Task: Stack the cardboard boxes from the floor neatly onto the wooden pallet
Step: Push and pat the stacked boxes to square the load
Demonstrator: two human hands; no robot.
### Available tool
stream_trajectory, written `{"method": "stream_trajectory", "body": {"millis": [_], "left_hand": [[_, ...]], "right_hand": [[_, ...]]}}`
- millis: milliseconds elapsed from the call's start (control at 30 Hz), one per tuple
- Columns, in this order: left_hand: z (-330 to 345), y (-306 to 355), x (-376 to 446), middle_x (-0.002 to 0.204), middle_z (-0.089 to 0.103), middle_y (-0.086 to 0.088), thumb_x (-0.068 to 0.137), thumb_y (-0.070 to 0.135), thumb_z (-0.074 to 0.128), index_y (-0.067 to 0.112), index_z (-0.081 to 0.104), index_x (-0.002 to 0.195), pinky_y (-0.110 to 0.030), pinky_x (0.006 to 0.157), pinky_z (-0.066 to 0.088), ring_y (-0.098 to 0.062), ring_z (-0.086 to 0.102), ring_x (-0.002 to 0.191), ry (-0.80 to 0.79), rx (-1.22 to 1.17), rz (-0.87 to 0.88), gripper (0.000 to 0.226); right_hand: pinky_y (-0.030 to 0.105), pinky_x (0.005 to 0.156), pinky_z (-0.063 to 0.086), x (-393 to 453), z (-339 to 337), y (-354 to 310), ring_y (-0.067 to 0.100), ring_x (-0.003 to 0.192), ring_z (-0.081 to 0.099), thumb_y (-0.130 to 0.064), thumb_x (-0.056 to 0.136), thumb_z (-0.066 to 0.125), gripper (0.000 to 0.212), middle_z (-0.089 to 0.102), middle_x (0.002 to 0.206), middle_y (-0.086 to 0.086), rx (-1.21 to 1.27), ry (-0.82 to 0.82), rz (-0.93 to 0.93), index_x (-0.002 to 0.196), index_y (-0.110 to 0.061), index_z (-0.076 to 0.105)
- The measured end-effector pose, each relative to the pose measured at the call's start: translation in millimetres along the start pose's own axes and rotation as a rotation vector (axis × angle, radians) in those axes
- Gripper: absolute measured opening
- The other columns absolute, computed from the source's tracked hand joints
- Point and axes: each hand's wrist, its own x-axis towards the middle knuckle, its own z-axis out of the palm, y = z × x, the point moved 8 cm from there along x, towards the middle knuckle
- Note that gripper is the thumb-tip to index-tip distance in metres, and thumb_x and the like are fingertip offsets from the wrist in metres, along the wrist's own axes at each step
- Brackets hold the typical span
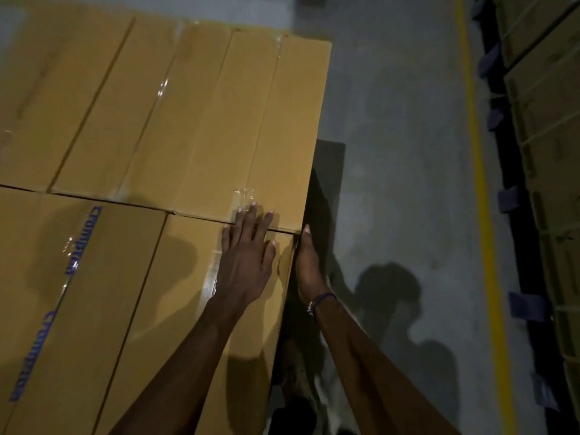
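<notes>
Cardboard box (201, 309) sits on the top layer, long axis running away from me. Left hand (246, 265) flat on its lid, fingers spread; right hand (309, 268) open against its right side at the far corner, gripping nothing. Far box (226, 120) butts its end, so I'd judge the next nudge goes leftward.

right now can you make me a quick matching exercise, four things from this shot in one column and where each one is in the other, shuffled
1. left hand
2. right hand
3. yellow painted floor line
4. blue printed lettering

A. runs along the grey concrete floor at far right
B. flat on top of the nearest brown cardboard box
C. on the box top at lower left
D. against that box's right side

Pairs: 1-B, 2-D, 3-A, 4-C
</notes>
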Motion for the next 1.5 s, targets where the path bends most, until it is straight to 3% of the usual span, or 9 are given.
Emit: {"method": "stream_trajectory", "body": {"millis": [233, 367, 567, 800, 967, 1133, 1300, 1367, 1500], "left_hand": [[24, -4, 14, 0.174, -0.011, -0.001, 0.11, 0.044, 0.023, 0.031, 0.006, 0.166, -0.055, 0.128, 0.006, -0.023, -0.011, 0.16, -0.024, 0.118, 0.033, 0.06], [25, 1, 13, 0.174, -0.01, -0.004, 0.11, 0.041, 0.025, 0.028, 0.006, 0.167, -0.056, 0.127, 0.009, -0.023, -0.01, 0.16, -0.011, 0.108, 0.021, 0.061], [23, -1, 14, 0.174, -0.009, -0.005, 0.11, 0.041, 0.026, 0.023, 0.01, 0.167, -0.057, 0.127, 0.009, -0.023, -0.008, 0.16, -0.024, 0.1, 0.019, 0.062], [22, 1, 16, 0.174, -0.008, -0.006, 0.109, 0.042, 0.026, 0.021, 0.013, 0.166, -0.058, 0.127, 0.011, -0.023, -0.007, 0.161, -0.051, 0.118, 0.006, 0.063], [21, 3, 17, 0.174, -0.005, -0.005, 0.108, 0.043, 0.026, 0.022, 0.017, 0.166, -0.057, 0.127, 0.011, -0.023, -0.006, 0.161, -0.054, 0.123, 0.008, 0.063], [25, 0, 19, 0.174, -0.005, -0.005, 0.106, 0.042, 0.028, 0.022, 0.016, 0.166, -0.057, 0.127, 0.01, -0.023, -0.005, 0.161, -0.049, 0.143, 0.009, 0.064], [22, 1, 15, 0.174, 0.001, -0.006, 0.106, 0.039, 0.033, 0.02, 0.019, 0.165, -0.057, 0.126, 0.013, -0.025, 0.0, 0.161, 0.005, 0.112, 0.034, 0.064], [21, 2, 15, 0.174, 0.002, -0.007, 0.106, 0.038, 0.034, 0.019, 0.02, 0.165, -0.058, 0.126, 0.014, -0.025, 0.002, 0.161, 0.025, 0.111, 0.042, 0.064], [19, 4, 14, 0.174, 0.004, -0.009, 0.105, 0.035, 0.037, 0.017, 0.021, 0.165, -0.057, 0.127, 0.014, -0.026, 0.004, 0.161, 0.056, 0.107, 0.056, 0.064]], "right_hand": [[0.036, 0.127, 0.023, 9, 6, 5, 0.008, 0.146, 0.041, -0.052, 0.112, 0.025, 0.057, 0.047, 0.16, -0.007, 0.039, 0.128, -0.04, 0.162, -0.026, 0.037], [0.035, 0.129, 0.02, 11, 4, 7, 0.008, 0.153, 0.032, -0.063, 0.106, 0.026, 0.068, 0.037, 0.166, -0.008, -0.003, 0.151, -0.053, 0.164, -0.028, 0.032], [0.021, 0.116, 0.022, 12, 4, 8, 0.001, 0.146, 0.034, -0.05, 0.112, 0.021, 0.057, 0.039, 0.163, -0.011, -0.038, 0.107, -0.049, 0.164, -0.028, 0.03], [0.024, 0.116, 0.033, 18, 5, 13, -0.008, 0.129, 0.052, -0.051, 0.113, 0.024, 0.054, 0.056, 0.149, -0.015, -0.018, 0.044, -0.039, 0.16, -0.03, 0.04], [0.02, 0.097, 0.05, 33, -5, 23, 0.005, 0.113, 0.069, -0.041, 0.114, 0.022, 0.046, 0.074, 0.124, -0.008, 0.191, -0.015, 0.074, 0.128, -0.028, 0.064], [0.04, 0.11, 0.047, 67, 2, 39, 0.03, 0.119, 0.065, -0.048, 0.113, 0.025, 0.056, 0.072, 0.125, 0.014, 0.203, 0.023, 0.231, 0.127, -0.015, 0.067], [0.018, 0.071, 0.052, 94, -4, 54, 0.011, 0.085, 0.068, -0.046, 0.113, 0.018, 0.056, 0.073, 0.098, -0.001, 0.167, -0.042, 0.271, 0.119, -0.017, 0.066], [0.021, 0.074, 0.053, 99, -3, 54, 0.014, 0.086, 0.068, -0.047, 0.113, 0.019, 0.06, 0.073, 0.099, 0.002, 0.211, -0.052, 0.264, 0.127, -0.012, 0.065], [0.026, 0.078, 0.053, 102, 0, 52, 0.017, 0.086, 0.067, -0.047, 0.112, 0.02, 0.056, 0.073, 0.096, 0.005, 0.205, -0.028, 0.295, 0.115, -0.014, 0.066]]}}
